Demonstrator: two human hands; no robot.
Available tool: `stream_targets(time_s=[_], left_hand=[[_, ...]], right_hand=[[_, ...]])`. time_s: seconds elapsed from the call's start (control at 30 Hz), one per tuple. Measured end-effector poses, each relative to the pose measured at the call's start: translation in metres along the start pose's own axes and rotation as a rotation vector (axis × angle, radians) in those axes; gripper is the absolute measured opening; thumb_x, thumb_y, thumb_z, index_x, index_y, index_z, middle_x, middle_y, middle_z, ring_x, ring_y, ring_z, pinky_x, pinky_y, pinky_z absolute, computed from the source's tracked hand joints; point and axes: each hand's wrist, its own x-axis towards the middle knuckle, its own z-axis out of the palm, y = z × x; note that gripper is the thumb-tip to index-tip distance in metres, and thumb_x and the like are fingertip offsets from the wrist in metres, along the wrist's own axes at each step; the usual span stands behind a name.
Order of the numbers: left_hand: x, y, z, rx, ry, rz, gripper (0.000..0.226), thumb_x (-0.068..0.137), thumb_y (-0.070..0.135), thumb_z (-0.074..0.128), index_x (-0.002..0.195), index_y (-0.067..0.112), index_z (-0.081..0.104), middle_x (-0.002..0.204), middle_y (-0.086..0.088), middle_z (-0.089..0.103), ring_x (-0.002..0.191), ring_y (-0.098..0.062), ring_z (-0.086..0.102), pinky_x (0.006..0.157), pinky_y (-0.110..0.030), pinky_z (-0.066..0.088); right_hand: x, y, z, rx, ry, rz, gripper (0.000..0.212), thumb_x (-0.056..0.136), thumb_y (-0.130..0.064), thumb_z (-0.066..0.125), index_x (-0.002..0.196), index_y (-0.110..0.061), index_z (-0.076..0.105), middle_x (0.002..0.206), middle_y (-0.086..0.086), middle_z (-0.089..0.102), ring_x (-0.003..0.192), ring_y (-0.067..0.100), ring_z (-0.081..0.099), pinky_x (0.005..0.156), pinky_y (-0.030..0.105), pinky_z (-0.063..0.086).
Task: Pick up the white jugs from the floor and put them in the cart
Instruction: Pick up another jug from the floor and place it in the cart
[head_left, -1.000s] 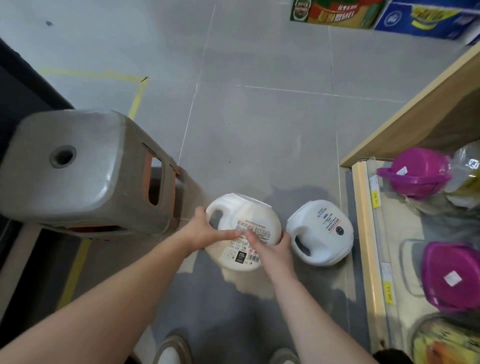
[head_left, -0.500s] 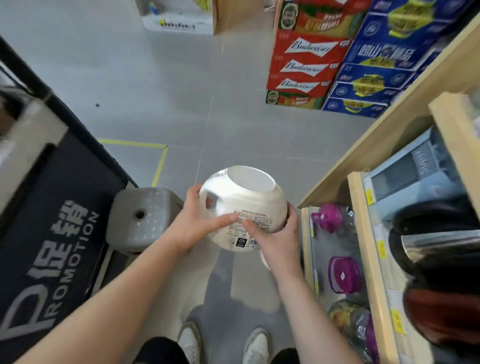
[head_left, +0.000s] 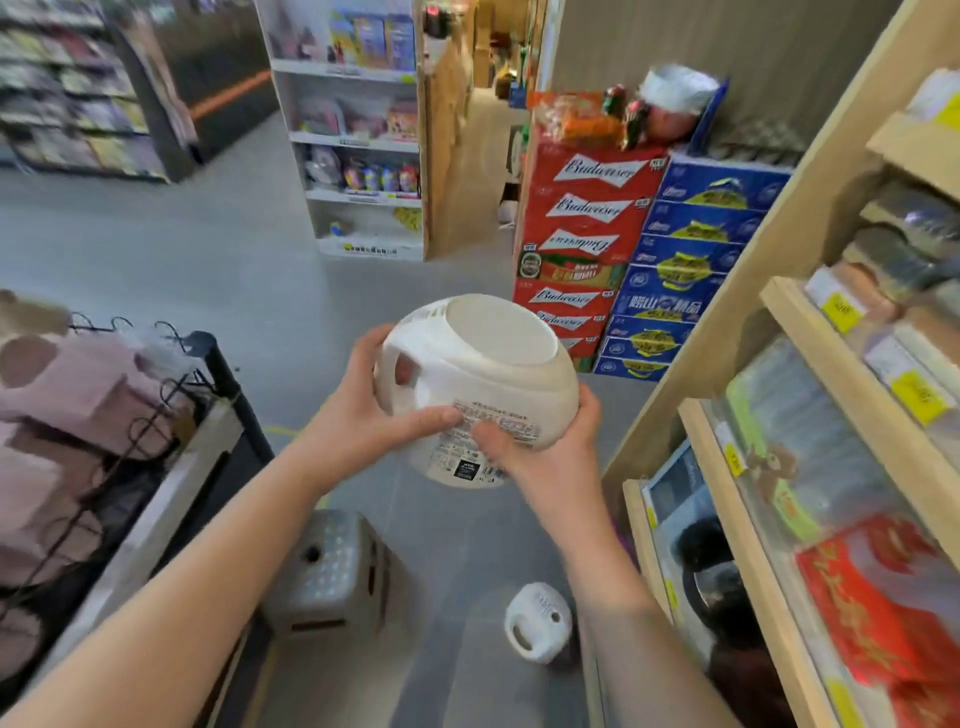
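Both hands clamp one white jug (head_left: 475, 384) in mid-air, tipped so its flat bottom faces up and away: the left hand (head_left: 363, 415) wraps the handle side with its thumb laid across the printed label, and the right hand (head_left: 545, 447) cups the lower right side. A second jug (head_left: 537, 621) lies on the grey floor (head_left: 182, 249) below, just right of a grey stool (head_left: 327, 571) and near the wooden shelves (head_left: 727, 291). The black wire cart (head_left: 208, 364) stands at the left, holding pink packs (head_left: 78, 389).
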Motion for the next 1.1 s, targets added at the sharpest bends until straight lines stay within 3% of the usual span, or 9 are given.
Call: stream_targets(time_s=[0.07, 0.17, 0.3, 0.4, 0.47, 0.7, 0.9, 1.0, 1.1], left_hand=[[-0.007, 0.019, -0.011, -0.002, 0.018, 0.033, 0.093, 0.07, 0.04, 0.089, 0.145, 0.033, 0.034, 0.128, 0.008, 0.059, 0.107, 0.015, 0.059, 0.079, -0.007, 0.052], [-0.024, 0.034, -0.026, -0.022, 0.059, 0.054, 0.092, 0.069, 0.044, 0.086, 0.145, 0.038, 0.035, 0.13, 0.013, 0.059, 0.109, 0.019, 0.058, 0.077, -0.005, 0.052], [-0.047, 0.035, -0.047, -0.051, 0.12, 0.044, 0.089, 0.071, 0.047, 0.086, 0.145, 0.042, 0.037, 0.129, 0.019, 0.059, 0.114, 0.018, 0.057, 0.088, -0.009, 0.051], [-0.058, 0.027, -0.063, -0.05, 0.15, 0.018, 0.092, 0.07, 0.053, 0.09, 0.145, 0.046, 0.037, 0.13, 0.023, 0.06, 0.117, 0.015, 0.057, 0.088, -0.01, 0.048], [-0.063, 0.024, -0.072, -0.04, 0.174, 0.001, 0.091, 0.071, 0.049, 0.088, 0.146, 0.046, 0.036, 0.129, 0.023, 0.059, 0.117, 0.015, 0.058, 0.084, -0.005, 0.047], [-0.087, 0.005, -0.1, -0.076, 0.278, -0.022, 0.087, 0.07, 0.044, 0.09, 0.141, 0.051, 0.04, 0.132, 0.02, 0.062, 0.123, 0.008, 0.058, 0.1, -0.023, 0.049], [-0.113, 0.005, -0.111, -0.07, 0.407, -0.027, 0.089, 0.071, 0.044, 0.091, 0.143, 0.046, 0.04, 0.133, 0.021, 0.063, 0.12, 0.01, 0.06, 0.106, -0.027, 0.05], [-0.129, 0.012, -0.113, -0.051, 0.478, -0.023, 0.083, 0.073, 0.043, 0.091, 0.139, 0.049, 0.041, 0.132, 0.022, 0.062, 0.121, 0.01, 0.059, 0.111, -0.031, 0.049], [-0.149, 0.02, -0.111, -0.015, 0.568, -0.033, 0.093, 0.073, 0.052, 0.092, 0.148, 0.047, 0.037, 0.14, 0.018, 0.06, 0.129, 0.002, 0.057, 0.114, -0.039, 0.048]], right_hand=[[-0.003, -0.02, 0.003, -0.001, -0.021, -0.048, 0.114, 0.066, -0.03, 0.1, 0.153, -0.022, 0.028, 0.148, -0.003, 0.053, 0.13, 0.011, 0.059, 0.106, 0.031, 0.054], [-0.011, -0.041, 0.007, 0.009, -0.052, -0.103, 0.116, 0.058, -0.044, 0.095, 0.151, -0.026, 0.028, 0.146, -0.006, 0.054, 0.126, 0.003, 0.059, 0.097, 0.016, 0.054], [-0.022, -0.054, 0.019, -0.035, -0.117, -0.131, 0.123, 0.049, -0.058, 0.089, 0.153, -0.032, 0.029, 0.141, -0.012, 0.057, 0.125, 0.005, 0.06, 0.096, 0.021, 0.052], [-0.027, -0.059, 0.034, -0.035, -0.158, -0.137, 0.114, 0.051, -0.054, 0.089, 0.147, -0.035, 0.03, 0.135, -0.018, 0.056, 0.114, -0.013, 0.055, 0.08, 0.001, 0.048], [-0.03, -0.06, 0.046, -0.046, -0.178, -0.136, 0.108, 0.052, -0.052, 0.089, 0.141, -0.038, 0.029, 0.135, -0.015, 0.056, 0.111, -0.018, 0.052, 0.075, -0.003, 0.045], [-0.04, -0.067, 0.082, -0.05, -0.246, -0.166, 0.106, 0.05, -0.05, 0.088, 0.138, -0.037, 0.031, 0.139, -0.007, 0.055, 0.114, -0.013, 0.053, 0.075, -0.001, 0.047], [-0.042, -0.073, 0.099, -0.022, -0.364, -0.215, 0.108, 0.049, -0.049, 0.09, 0.141, -0.035, 0.033, 0.138, -0.013, 0.055, 0.116, -0.013, 0.055, 0.082, 0.01, 0.053], [-0.04, -0.075, 0.105, 0.007, -0.435, -0.244, 0.11, 0.05, -0.049, 0.092, 0.143, -0.032, 0.036, 0.14, -0.01, 0.058, 0.117, -0.013, 0.057, 0.083, 0.007, 0.053], [-0.041, -0.078, 0.111, 0.011, -0.523, -0.282, 0.119, 0.046, -0.067, 0.098, 0.143, -0.036, 0.036, 0.142, -0.012, 0.058, 0.123, -0.004, 0.06, 0.095, 0.018, 0.054]])
